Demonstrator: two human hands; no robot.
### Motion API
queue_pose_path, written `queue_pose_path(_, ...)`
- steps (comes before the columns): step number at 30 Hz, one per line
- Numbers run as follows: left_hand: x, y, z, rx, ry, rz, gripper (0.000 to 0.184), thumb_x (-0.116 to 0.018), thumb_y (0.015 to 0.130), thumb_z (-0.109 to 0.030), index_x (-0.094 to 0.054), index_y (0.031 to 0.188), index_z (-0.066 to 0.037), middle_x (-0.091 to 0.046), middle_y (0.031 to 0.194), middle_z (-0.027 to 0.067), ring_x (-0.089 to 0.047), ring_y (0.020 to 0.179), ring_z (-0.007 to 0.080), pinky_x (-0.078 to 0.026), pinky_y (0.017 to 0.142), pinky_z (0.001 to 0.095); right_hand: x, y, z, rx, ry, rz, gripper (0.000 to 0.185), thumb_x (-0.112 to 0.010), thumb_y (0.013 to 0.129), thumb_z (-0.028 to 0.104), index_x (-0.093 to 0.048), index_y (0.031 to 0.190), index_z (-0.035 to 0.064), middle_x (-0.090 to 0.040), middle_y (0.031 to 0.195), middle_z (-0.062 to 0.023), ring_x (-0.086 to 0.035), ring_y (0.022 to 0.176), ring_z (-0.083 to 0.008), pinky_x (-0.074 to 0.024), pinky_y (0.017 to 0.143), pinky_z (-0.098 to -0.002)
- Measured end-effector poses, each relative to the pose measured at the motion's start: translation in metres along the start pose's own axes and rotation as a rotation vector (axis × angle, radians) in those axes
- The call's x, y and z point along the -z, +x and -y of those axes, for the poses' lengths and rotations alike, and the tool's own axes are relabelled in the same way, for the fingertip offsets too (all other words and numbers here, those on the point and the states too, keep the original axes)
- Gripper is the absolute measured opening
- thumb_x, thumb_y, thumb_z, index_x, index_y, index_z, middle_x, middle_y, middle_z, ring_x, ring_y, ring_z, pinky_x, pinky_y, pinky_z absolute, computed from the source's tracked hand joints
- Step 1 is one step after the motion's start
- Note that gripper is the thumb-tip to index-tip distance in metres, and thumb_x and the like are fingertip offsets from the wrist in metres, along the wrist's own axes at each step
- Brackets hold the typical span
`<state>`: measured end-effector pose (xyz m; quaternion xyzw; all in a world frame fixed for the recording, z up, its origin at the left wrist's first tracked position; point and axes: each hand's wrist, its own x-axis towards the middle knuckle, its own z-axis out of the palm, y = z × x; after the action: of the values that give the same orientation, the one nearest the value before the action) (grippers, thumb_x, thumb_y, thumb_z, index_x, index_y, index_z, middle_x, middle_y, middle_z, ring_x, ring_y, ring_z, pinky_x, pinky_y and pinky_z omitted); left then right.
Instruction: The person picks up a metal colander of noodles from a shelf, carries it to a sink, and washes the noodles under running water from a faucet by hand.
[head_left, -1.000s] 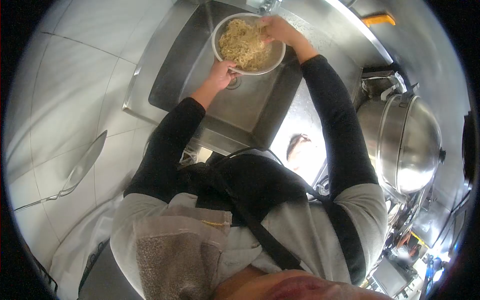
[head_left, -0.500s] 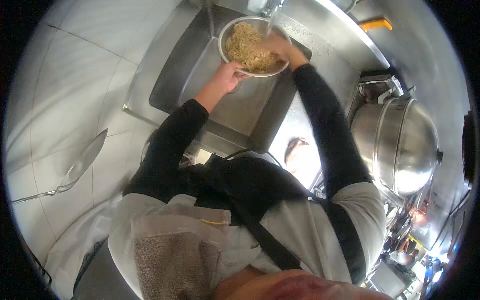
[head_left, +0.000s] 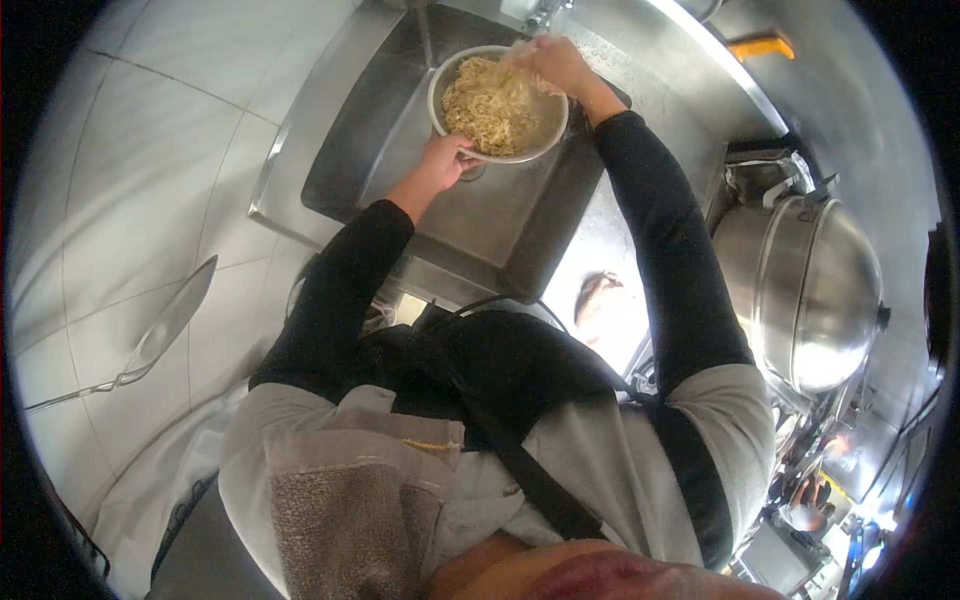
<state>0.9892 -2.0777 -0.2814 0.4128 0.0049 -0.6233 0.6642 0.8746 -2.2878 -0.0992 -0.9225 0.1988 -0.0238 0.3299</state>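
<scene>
A round metal bowl (head_left: 548, 142) is held over the sink (head_left: 480, 220), with pale yellow-brown shreds (head_left: 490, 105) heaped in it. My left hand (head_left: 445, 162) grips the bowl's near left rim, thumb on top and fingers below. At the far right side of the bowl, my right hand (head_left: 553, 65) is closed on some of the shreds, which hang from its fingers above the heap. The underside of the bowl is hidden.
A faucet (head_left: 545, 14) stands behind the bowl. To the right is a large lidded steel pot (head_left: 835, 295). An orange-handled tool (head_left: 762, 47) lies at the upper right. A strainer-like utensil (head_left: 170, 325) hangs by the tiled wall at left.
My right hand has gone from a blurred motion inside the bowl to raised at its far rim, with shreds lifted. The bowl has shifted slightly left and toward me.
</scene>
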Motion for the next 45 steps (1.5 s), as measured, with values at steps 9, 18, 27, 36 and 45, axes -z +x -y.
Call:
queue_pose_path(9, -0.008, 0.002, 0.006, 0.028, 0.167, 0.072, 0.076, -0.049, 0.077, 0.007, -0.022, 0.143, -0.02, -0.045, 0.129, 0.0142, -0.059, 0.104, 0.031, -0.056, 0.079, 0.0495, -0.013, 0.022, -0.029, -0.176, 0.53, 0.15, 0.035, -0.072, 0.08, 0.023, -0.062, 0.108, 0.0032, -0.062, 0.101, -0.0048, -0.059, 0.091, -0.0154, -0.05, 0.078, -0.0286)
queue_pose_path(18, -0.036, -0.011, -0.004, 0.007, 0.19, 0.058, 0.077, -0.049, 0.078, 0.004, -0.018, 0.145, -0.019, -0.041, 0.133, 0.0156, -0.055, 0.109, 0.0323, -0.055, 0.08, 0.051, 0.003, 0.004, -0.017, 0.025, 0.176, 0.109, 0.036, -0.07, 0.08, 0.019, -0.065, 0.112, 0.0036, -0.067, 0.09, -0.0068, -0.057, 0.075, -0.0129, -0.0469, 0.069, -0.0252)
queue_pose_path(27, -0.025, 0.001, -0.01, -0.058, 0.073, 0.027, 0.057, -0.054, 0.08, 0.001, -0.034, 0.133, -0.005, -0.052, 0.121, 0.0153, -0.058, 0.107, 0.0327, -0.055, 0.083, 0.0497, 0.009, -0.005, -0.02, -0.209, 0.502, 0.401, 0.057, -0.075, 0.08, 0.025, -0.053, 0.128, 0.0041, -0.06, 0.121, -0.0115, -0.057, 0.106, -0.0185, -0.0518, 0.077, -0.0342)
queue_pose_path(36, -0.049, -0.016, -0.015, -0.04, 0.035, -0.089, 0.056, -0.056, 0.079, 0.002, -0.039, 0.131, -0.003, -0.052, 0.126, 0.0175, -0.057, 0.111, 0.0343, -0.054, 0.086, 0.0545, -0.074, 0.011, -0.075, -0.049, -0.243, 0.058, 0.063, -0.081, 0.074, 0.02, -0.053, 0.127, 0.0012, -0.062, 0.117, -0.0125, -0.058, 0.11, -0.022, -0.0522, 0.083, -0.0358)
queue_pose_path(45, -0.019, -0.005, -0.023, -0.089, 0.144, 0.146, 0.08, -0.051, 0.077, 0.006, -0.014, 0.145, -0.017, -0.037, 0.136, 0.0177, -0.053, 0.114, 0.0348, -0.055, 0.084, 0.053, 0.008, 0.002, -0.024, -0.182, 0.504, 0.184, 0.036, -0.068, 0.083, 0.022, -0.064, 0.116, 0.0072, -0.065, 0.111, -0.0031, -0.061, 0.096, -0.0153, -0.0521, 0.078, -0.0297)
